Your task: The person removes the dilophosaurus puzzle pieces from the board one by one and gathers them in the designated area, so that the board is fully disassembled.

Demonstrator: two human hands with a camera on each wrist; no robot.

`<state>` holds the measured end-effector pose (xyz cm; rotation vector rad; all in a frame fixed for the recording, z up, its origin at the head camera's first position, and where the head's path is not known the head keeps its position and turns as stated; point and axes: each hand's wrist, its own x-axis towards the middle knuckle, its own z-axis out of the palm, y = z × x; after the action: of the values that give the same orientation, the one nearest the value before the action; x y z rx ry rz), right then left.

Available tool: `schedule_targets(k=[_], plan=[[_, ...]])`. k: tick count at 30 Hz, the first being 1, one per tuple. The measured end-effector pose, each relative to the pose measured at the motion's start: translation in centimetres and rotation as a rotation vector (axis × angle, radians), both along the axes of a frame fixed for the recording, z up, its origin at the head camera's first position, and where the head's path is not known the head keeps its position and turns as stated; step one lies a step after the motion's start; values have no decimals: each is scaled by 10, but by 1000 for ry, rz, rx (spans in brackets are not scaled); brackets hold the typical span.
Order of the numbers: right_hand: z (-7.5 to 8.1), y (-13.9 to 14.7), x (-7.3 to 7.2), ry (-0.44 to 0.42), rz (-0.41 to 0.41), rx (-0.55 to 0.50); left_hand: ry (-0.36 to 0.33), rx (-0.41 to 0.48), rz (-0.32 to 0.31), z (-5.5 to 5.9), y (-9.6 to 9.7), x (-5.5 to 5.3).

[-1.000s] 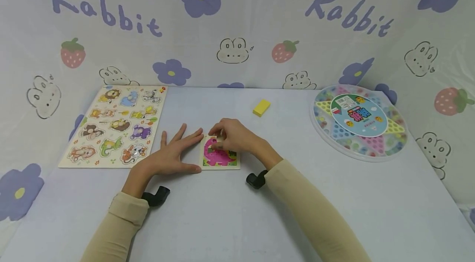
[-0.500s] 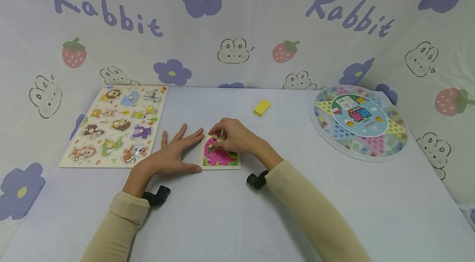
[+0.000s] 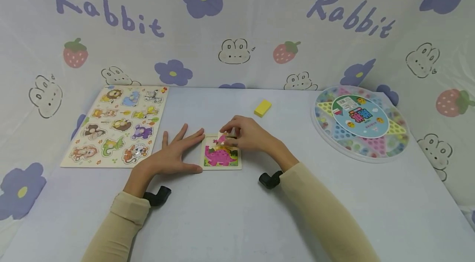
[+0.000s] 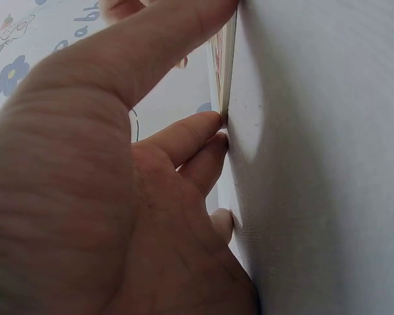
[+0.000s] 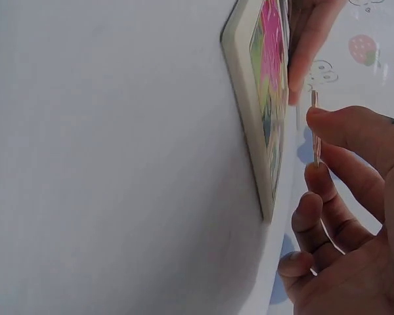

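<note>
A small square dinosaur jigsaw puzzle in a pale frame lies on the table, its pink dinosaur visible in the lower part. My left hand rests at the puzzle's left side with fingers spread and straight, thumb at the near corner and index finger at the far one. Above the puzzle's upper part, my right hand pinches a thin puzzle piece between thumb and fingers. The right wrist view has this puzzle piece edge-on, raised off the frame.
A yellow block lies behind the right hand. To the left is a large animal puzzle board, close to the left hand. A round Chinese checkers set sits at the back right, and a printed cloth hangs behind the table.
My right hand has lifted the puzzle piece out of the frame's upper part and moved slightly right, uncovering the bare backing there. The left hand has stayed in place.
</note>
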<state>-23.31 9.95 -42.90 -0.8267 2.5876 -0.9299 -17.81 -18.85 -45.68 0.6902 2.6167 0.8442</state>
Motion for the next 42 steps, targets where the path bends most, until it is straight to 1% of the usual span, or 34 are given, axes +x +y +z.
schedule_targets(k=[9,15,19,22,29,34,42], plan=[[1,35,-1,-22,-9,-29,-2,4,2,1,-1,0],[0,57,-1,-17,1,0,-1,7,1,0,-1,0],[-1,67,1,-22,-13,21,2,-2,3,0,-1,0],[-3,71,2,-31,-24,22,-1,-5,5,0,0,1],[-6,77,1,-41,-20,7,-4,-7,14,2,0,2],[-9,78,0,-45,-24,13,-4,-5,12,1,0,1],[-9,78,1,-61,-36,10,-5,-8,7,1,0,1]])
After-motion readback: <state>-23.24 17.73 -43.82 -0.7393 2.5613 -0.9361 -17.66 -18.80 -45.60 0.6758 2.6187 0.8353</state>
